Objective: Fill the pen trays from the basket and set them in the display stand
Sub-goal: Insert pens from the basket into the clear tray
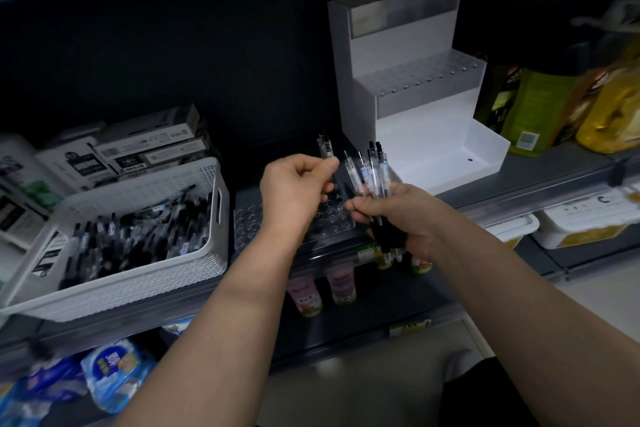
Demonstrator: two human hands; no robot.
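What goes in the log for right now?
left hand: pinches one pen | right hand: holds pen bundle | tray: below hands | basket: pens inside

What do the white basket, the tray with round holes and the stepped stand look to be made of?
The basket is likely moulded white plastic with a matte finish: its walls are a grid of small holes. The tray looks like clear hard plastic, perhaps acrylic, and glossy: it is see-through and its hole rims glint. The stand seems to be smooth white plastic, with thin, flat walls.
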